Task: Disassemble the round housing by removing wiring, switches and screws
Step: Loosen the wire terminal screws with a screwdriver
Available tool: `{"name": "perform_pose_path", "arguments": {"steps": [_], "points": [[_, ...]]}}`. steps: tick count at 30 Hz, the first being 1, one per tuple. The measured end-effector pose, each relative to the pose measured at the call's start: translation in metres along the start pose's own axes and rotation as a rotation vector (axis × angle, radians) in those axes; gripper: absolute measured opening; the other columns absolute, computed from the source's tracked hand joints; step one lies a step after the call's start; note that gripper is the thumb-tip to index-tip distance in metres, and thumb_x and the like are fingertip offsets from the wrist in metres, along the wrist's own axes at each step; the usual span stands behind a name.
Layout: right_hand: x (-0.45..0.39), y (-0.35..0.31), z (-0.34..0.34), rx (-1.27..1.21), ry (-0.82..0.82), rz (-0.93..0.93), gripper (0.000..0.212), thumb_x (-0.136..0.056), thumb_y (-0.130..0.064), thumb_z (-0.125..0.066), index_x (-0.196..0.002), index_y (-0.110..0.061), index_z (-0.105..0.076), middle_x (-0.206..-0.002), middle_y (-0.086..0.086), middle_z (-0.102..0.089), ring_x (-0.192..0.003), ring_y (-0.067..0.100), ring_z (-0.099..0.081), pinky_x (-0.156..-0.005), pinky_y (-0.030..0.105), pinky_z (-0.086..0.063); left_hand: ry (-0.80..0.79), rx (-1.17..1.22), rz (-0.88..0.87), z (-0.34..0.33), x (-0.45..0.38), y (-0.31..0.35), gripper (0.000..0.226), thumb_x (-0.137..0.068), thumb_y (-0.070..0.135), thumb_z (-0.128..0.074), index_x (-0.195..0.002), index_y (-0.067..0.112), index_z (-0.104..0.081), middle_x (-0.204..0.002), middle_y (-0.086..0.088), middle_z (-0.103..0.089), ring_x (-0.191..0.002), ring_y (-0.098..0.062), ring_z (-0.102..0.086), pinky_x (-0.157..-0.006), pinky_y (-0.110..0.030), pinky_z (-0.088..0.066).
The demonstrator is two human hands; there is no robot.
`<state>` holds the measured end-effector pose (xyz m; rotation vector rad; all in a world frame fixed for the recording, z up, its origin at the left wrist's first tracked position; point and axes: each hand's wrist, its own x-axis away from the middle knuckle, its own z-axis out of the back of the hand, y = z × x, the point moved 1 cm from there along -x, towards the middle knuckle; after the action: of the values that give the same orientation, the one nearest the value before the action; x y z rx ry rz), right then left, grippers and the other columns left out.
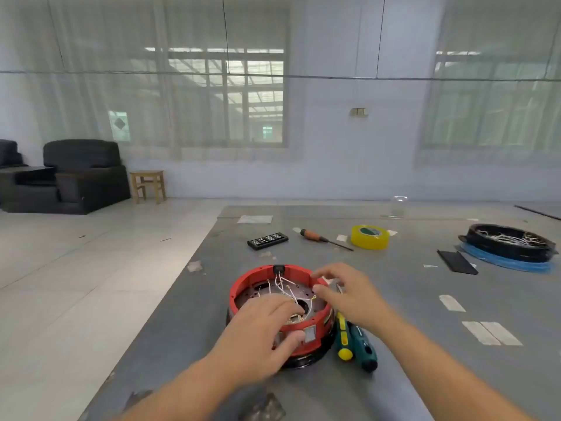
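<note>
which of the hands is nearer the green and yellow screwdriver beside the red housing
Right. The right hand hovers over the red housing's right rim, just above the green and yellow screwdriver. The left hand grips the housing's near rim, on the far side from it.

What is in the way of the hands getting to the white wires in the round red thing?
Nothing visible. The left hand grips the near rim of the round red plastic housing; the right hand is over its right rim. The thin white wires lie exposed inside.
</note>
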<state>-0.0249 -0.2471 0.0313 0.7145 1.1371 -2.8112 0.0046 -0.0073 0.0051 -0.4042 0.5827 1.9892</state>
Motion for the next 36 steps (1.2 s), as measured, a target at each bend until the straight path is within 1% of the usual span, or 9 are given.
{"name": "perform_pose_path", "arguments": {"steps": [3, 6, 9, 14, 19, 23, 26, 32, 36], "points": [[-0.001, 0.027, -0.018, 0.174, -0.032, 0.026, 0.021, -0.097, -0.039, -0.064, -0.117, -0.038, -0.068, -0.119, -0.021, -0.061, -0.117, -0.005, -0.048, -0.109, 0.032, -0.039, 0.036, -0.193, -0.027, -0.022, -0.006, -0.012, 0.033, -0.099, 0.051, -0.055, -0.12, 0.03, -0.069, -0.12, 0.018, -0.069, -0.113, -0.009, -0.064, -0.098, -0.036, -0.05], [0.007, 0.045, -0.035, 0.16, 0.027, 0.083, 0.024, -0.102, -0.043, -0.051, -0.119, -0.038, -0.069, -0.129, -0.025, -0.057, -0.131, -0.002, -0.04, -0.114, 0.027, -0.035, 0.15, -0.264, -0.066, -0.043, -0.004, -0.023, 0.028, -0.097, 0.047, -0.06, -0.114, 0.028, -0.072, -0.108, 0.016, -0.072, -0.098, -0.014, -0.067, -0.086, -0.038, -0.049], [0.009, 0.05, -0.036, 0.15, 0.089, 0.04, 0.031, -0.099, -0.056, -0.044, -0.12, -0.043, -0.064, -0.139, -0.03, -0.044, -0.131, -0.009, -0.039, -0.103, 0.007, -0.03, 0.26, -0.313, -0.075, -0.052, -0.006, -0.031, 0.027, -0.096, 0.045, -0.062, -0.112, 0.027, -0.075, -0.107, 0.014, -0.073, -0.096, -0.017, -0.067, -0.083, -0.039, -0.049], [0.008, 0.052, -0.035, 0.162, 0.109, 0.025, 0.044, -0.097, -0.063, -0.037, -0.12, -0.038, -0.064, -0.132, -0.029, -0.048, -0.122, -0.016, -0.042, -0.095, 0.004, -0.032, 0.311, -0.301, -0.054, -0.056, -0.01, -0.038, 0.03, -0.1, 0.047, -0.059, -0.113, 0.027, -0.077, -0.108, 0.012, -0.074, -0.099, -0.019, -0.068, -0.084, -0.04, -0.049], [0.01, 0.049, -0.03, 0.09, 0.223, -0.004, 0.038, -0.099, -0.055, -0.04, -0.113, -0.032, -0.067, -0.119, -0.02, -0.058, -0.115, -0.002, -0.055, -0.093, 0.026, -0.051, 0.317, -0.275, 0.068, -0.059, -0.011, -0.046, 0.032, -0.101, 0.05, -0.056, -0.117, 0.031, -0.077, -0.113, 0.013, -0.072, -0.111, -0.024, -0.065, -0.097, -0.044, -0.045], [0.025, 0.049, -0.018, 0.398, 0.09, -0.269, 0.032, -0.092, -0.063, -0.048, -0.096, -0.034, -0.059, -0.119, -0.013, -0.049, -0.11, 0.013, -0.053, -0.09, 0.039, -0.051, 0.298, -0.205, 0.165, -0.06, -0.006, -0.052, 0.035, -0.101, 0.054, -0.05, -0.121, 0.038, -0.074, -0.121, 0.014, -0.068, -0.124, -0.024, -0.056, -0.107, -0.047, -0.035], [0.036, 0.046, -0.017, 0.597, -0.141, -0.482, 0.053, -0.083, -0.08, -0.046, -0.102, -0.031, -0.052, -0.121, -0.003, -0.039, -0.113, 0.024, -0.046, -0.087, 0.039, -0.048, 0.262, -0.185, 0.199, -0.06, -0.003, -0.051, 0.037, -0.102, 0.053, -0.047, -0.125, 0.038, -0.072, -0.13, 0.007, -0.065, -0.131, -0.029, -0.051, -0.111, -0.05, -0.033], [0.043, 0.031, -0.032, 0.634, -0.233, -0.527, 0.068, -0.081, -0.084, -0.041, -0.119, -0.028, -0.05, -0.122, 0.003, -0.042, -0.119, 0.028, -0.044, -0.083, 0.039, -0.045, 0.217, -0.227, 0.217, -0.059, 0.002, -0.047, 0.042, -0.102, 0.051, -0.045, -0.132, 0.033, -0.068, -0.143, 0.0, -0.057, -0.139, -0.031, -0.045, -0.117, -0.049, -0.028], [0.044, 0.026, -0.043, 0.626, -0.149, -0.503, 0.048, -0.088, -0.064, -0.046, -0.114, -0.025, -0.056, -0.126, 0.004, -0.045, -0.118, 0.03, -0.043, -0.088, 0.041, -0.046, 0.199, -0.259, 0.237, -0.06, 0.003, -0.043, 0.045, -0.103, 0.05, -0.044, -0.133, 0.027, -0.067, -0.146, -0.005, -0.055, -0.141, -0.033, -0.043, -0.119, -0.052, -0.029]]}}
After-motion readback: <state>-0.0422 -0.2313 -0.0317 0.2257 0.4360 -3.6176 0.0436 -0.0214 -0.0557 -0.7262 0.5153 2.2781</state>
